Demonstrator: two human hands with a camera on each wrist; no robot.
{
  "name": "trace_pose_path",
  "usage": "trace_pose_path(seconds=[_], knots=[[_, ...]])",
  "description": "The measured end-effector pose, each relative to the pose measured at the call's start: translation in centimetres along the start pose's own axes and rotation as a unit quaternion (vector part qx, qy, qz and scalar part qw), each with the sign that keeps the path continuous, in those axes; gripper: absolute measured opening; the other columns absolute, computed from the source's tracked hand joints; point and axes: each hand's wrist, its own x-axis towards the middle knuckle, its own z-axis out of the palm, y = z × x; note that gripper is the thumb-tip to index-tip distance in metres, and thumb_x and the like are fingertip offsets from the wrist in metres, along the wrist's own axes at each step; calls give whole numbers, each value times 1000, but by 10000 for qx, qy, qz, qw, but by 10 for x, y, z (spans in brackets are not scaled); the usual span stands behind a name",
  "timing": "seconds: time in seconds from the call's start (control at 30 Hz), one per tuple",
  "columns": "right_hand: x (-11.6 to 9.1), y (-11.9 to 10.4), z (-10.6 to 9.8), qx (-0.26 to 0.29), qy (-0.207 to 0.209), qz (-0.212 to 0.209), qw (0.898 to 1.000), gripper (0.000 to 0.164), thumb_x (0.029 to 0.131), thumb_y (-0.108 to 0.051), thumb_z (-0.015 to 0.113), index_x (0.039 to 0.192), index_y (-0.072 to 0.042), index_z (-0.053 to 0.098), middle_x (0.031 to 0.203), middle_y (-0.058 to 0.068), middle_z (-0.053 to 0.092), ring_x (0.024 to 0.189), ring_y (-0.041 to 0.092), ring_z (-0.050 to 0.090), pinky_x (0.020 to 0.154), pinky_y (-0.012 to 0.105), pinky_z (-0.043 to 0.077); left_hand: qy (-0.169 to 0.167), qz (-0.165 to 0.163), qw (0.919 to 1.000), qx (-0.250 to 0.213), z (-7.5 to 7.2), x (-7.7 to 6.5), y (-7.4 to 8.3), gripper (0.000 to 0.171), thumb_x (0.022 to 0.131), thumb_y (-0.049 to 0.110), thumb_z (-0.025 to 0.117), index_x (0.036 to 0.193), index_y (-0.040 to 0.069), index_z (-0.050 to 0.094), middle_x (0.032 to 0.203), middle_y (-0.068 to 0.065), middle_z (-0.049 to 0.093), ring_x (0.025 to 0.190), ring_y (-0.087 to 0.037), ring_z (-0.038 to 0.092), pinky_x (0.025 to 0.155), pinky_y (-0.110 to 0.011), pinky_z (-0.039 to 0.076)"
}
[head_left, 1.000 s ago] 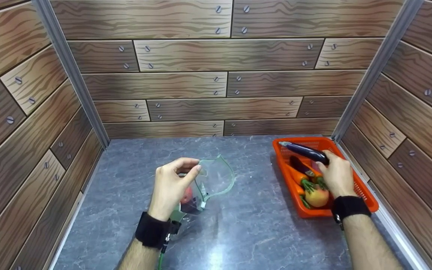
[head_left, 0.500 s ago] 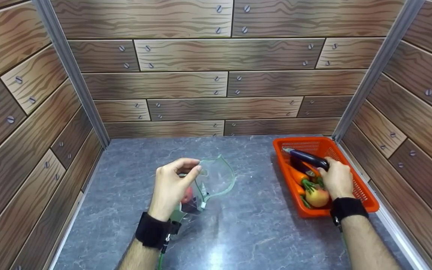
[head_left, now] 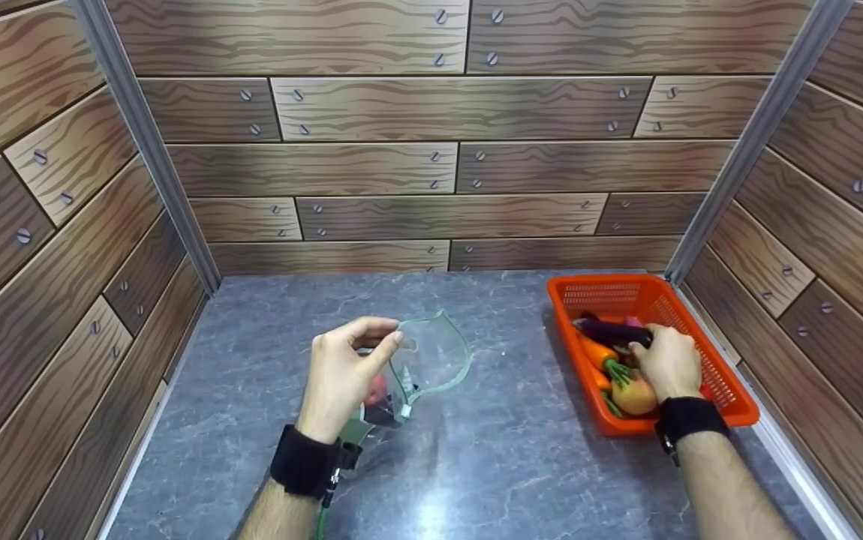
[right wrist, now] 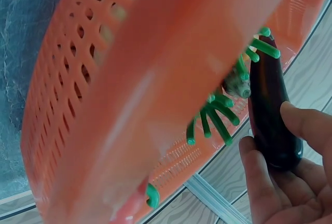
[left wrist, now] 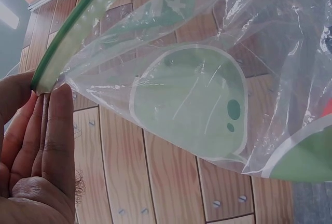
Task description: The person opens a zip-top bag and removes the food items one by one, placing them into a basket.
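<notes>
In the head view my left hand (head_left: 349, 367) pinches the green-edged rim of a clear zip bag (head_left: 435, 352) between thumb and fingers. The mouth of the bag gapes, and a reddish round thing (head_left: 375, 389) shows inside it. The left wrist view has the bag's green zip strip (left wrist: 67, 32) between the fingertips. On the right, my right hand (head_left: 670, 361) grips one end of a dark purple eggplant (head_left: 611, 331) low inside an orange basket (head_left: 602, 427). Thumb and fingers wrap the eggplant's thick end in the right wrist view.
Beneath the eggplant, the basket holds carrots (head_left: 596, 352) with green tops and a yellow-red round fruit (head_left: 634, 394). Wood-patterned walls (head_left: 371, 169) enclose the grey marbled table (head_left: 491, 465) at the back and sides.
My right hand has lowered the eggplant from above the basket's rim down onto the other produce. The left hand and the bag have stayed in place.
</notes>
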Motion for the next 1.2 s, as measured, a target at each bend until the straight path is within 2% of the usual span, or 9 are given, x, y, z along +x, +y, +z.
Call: trace_pose_path(seconds=[0.23, 0.37, 0.67, 0.9, 1.0, 1.07, 1.13, 1.2], knots=[[0, -4, 3, 34, -194, 94, 9998, 41, 108, -26, 85, 132, 7, 80, 125, 43, 79, 112, 68, 76, 95, 78, 62, 4, -3, 10000, 5, -1, -1, -3, 18, 106, 20, 90, 121, 9, 90, 110, -2, 93, 98, -18, 88, 82, -20, 68], [0, -6, 3, 36, -166, 54, 9998, 43, 110, -28, 83, 131, 9, 80, 124, 42, 80, 112, 68, 77, 96, 78, 63, -9, -28, 10000, -2, 0, -1, -2, 19, 106, 19, 90, 121, 9, 90, 110, -2, 92, 98, -18, 89, 83, -20, 69], [-1, -16, -1, 291, 53, -211, 9993, 42, 112, -22, 80, 140, 9, 78, 126, 31, 84, 120, 60, 80, 105, 74, 64, -11, 8, 9999, 136, 0, -2, -3, 17, 106, 21, 90, 120, 11, 91, 110, -1, 92, 96, -17, 88, 83, -22, 69], [-1, -37, -11, 519, 79, -471, 9975, 45, 115, -25, 78, 145, 9, 76, 130, 33, 83, 118, 55, 83, 104, 69, 68, -5, -11, 9999, 131, 2, -2, -2, 18, 105, 20, 91, 120, 10, 91, 111, -1, 93, 97, -17, 88, 83, -21, 69], [-2, -48, -15, 544, 151, -604, 9966, 46, 115, -25, 79, 147, 7, 76, 129, 34, 84, 111, 52, 84, 98, 67, 70, 1, -14, 9999, 107, 3, -2, -2, 19, 105, 21, 91, 120, 9, 91, 111, -1, 93, 96, -17, 88, 83, -21, 70], [-3, -54, -17, 527, 204, -717, 9958, 46, 114, -25, 81, 147, 6, 76, 124, 34, 85, 97, 47, 84, 88, 60, 70, 5, -20, 10000, 81, 3, -3, -2, 19, 105, 21, 91, 120, 9, 91, 110, -1, 93, 96, -17, 89, 82, -21, 69], [-4, -62, -20, 557, 234, -832, 9947, 46, 112, -24, 82, 148, 5, 77, 124, 34, 84, 76, 39, 76, 76, 49, 64, 12, -15, 10000, 73, 4, -2, -3, 19, 105, 21, 91, 120, 9, 91, 110, -1, 93, 96, -17, 89, 82, -20, 69], [-4, -69, -22, 616, 257, -952, 9932, 46, 111, -22, 84, 148, 4, 77, 126, 34, 84, 64, 29, 63, 71, 42, 55, 17, -11, 10000, 63, 4, -2, -3, 19, 105, 21, 91, 120, 9, 91, 110, -1, 93, 96, -16, 89, 82, -20, 69]])
